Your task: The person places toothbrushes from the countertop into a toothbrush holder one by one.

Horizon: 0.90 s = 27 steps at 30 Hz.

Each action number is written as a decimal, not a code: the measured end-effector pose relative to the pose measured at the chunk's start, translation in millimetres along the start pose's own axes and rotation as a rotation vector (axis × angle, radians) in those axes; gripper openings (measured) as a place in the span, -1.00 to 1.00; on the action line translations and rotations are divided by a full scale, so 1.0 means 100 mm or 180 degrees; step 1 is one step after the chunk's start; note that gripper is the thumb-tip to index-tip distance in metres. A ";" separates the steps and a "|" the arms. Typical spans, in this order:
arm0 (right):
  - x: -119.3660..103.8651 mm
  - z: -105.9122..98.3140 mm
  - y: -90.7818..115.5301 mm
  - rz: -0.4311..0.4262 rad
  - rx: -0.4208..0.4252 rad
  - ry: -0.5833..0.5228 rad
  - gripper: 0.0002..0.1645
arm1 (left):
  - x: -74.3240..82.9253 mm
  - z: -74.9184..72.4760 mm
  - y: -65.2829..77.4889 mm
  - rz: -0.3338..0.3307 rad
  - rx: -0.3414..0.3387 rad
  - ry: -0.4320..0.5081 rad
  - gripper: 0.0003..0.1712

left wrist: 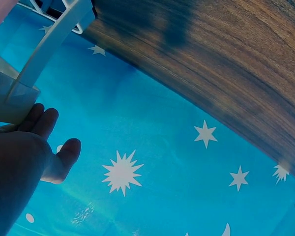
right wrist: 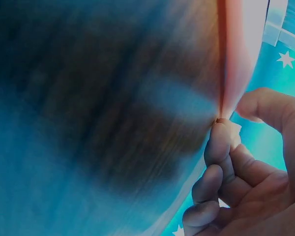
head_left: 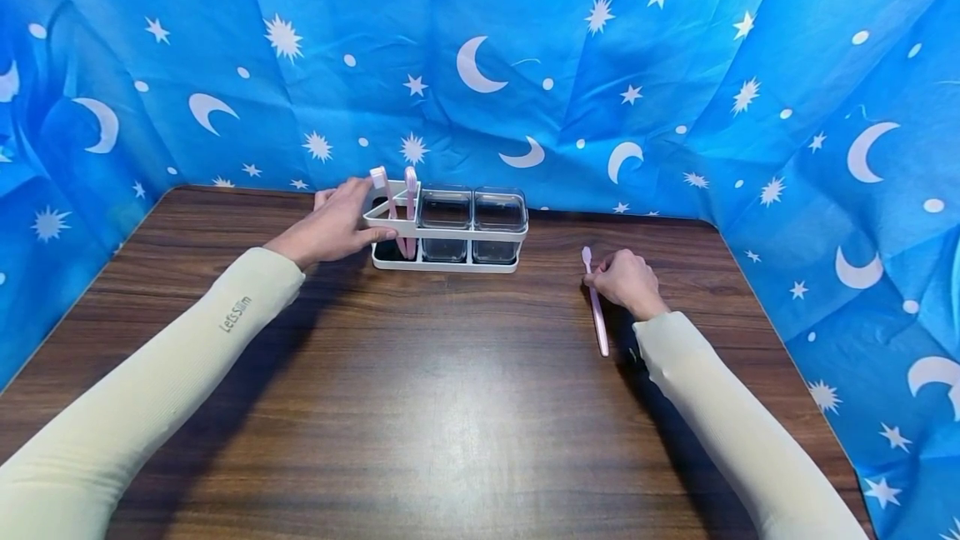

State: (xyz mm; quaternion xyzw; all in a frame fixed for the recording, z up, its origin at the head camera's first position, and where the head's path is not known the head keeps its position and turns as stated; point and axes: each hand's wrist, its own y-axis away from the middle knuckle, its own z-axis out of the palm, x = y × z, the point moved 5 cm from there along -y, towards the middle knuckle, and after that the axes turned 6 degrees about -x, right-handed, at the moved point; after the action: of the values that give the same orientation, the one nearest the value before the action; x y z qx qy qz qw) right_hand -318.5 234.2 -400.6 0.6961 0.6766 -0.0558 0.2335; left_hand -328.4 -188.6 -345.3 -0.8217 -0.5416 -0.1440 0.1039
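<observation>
A white toothbrush holder [head_left: 447,233] stands near the table's back edge. Two pink toothbrushes [head_left: 411,198] lean upright in its left part, and two clear cups [head_left: 499,211] fill the other slots. My left hand [head_left: 337,222] grips the holder's left end, thumb on the front rail and fingers behind. In the left wrist view, the outer fingers [left wrist: 46,120] curl beside that end. To the right, my right hand [head_left: 624,280] pinches another pink toothbrush [head_left: 599,323] near its head, between thumb and forefinger. Whether this toothbrush touches the table I cannot tell.
The dark wooden table [head_left: 442,390] extends towards me from the holder. A blue cloth [head_left: 480,107] with white moons and stars hangs along its back and sides.
</observation>
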 end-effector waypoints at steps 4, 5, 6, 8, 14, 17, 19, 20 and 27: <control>-0.01 0.01 0.00 0.0040 -0.0017 0.0056 -0.64 | 0.01 0.00 0.00 0.0000 0.0000 0.0000 0.02; -0.02 0.01 0.00 0.0048 -0.0025 0.0068 -0.63 | 0.01 0.00 0.01 0.0002 0.0002 0.0002 0.02; -0.02 0.02 0.00 0.0065 -0.0043 0.0062 -0.62 | 0.01 0.00 0.01 -0.0001 0.0003 0.0006 0.02; -0.03 0.03 0.00 0.0075 -0.0066 0.0056 -0.61 | 0.01 0.01 0.01 -0.0003 0.0005 0.0015 0.01; -0.04 0.03 0.01 0.0047 -0.0038 -0.0021 -0.58 | 0.00 0.01 0.01 -0.0004 0.0007 0.0038 0.03; -0.06 -0.01 0.02 0.0014 0.0017 -0.0085 -0.60 | 0.00 0.01 0.00 -0.0004 0.0001 0.0023 0.05; -0.09 -0.05 0.03 -0.0032 0.0080 -0.0123 -0.62 | 0.00 0.01 0.00 -0.0011 -0.0002 0.0016 0.06; -0.10 -0.07 0.03 -0.0058 0.0117 -0.0147 -0.64 | 0.00 0.01 0.00 -0.0015 -0.0004 0.0013 0.06; -0.22 -0.27 0.09 -0.0475 0.0505 -0.0479 -0.74 | 0.00 0.00 0.01 -0.0012 -0.0003 0.0000 0.06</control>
State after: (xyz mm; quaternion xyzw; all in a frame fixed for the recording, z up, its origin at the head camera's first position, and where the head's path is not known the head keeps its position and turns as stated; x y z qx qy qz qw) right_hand -318.3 224.8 -366.2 0.6540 0.7005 -0.1784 0.2230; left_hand -327.6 -188.7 -345.2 -0.8207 -0.5431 -0.1445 0.1033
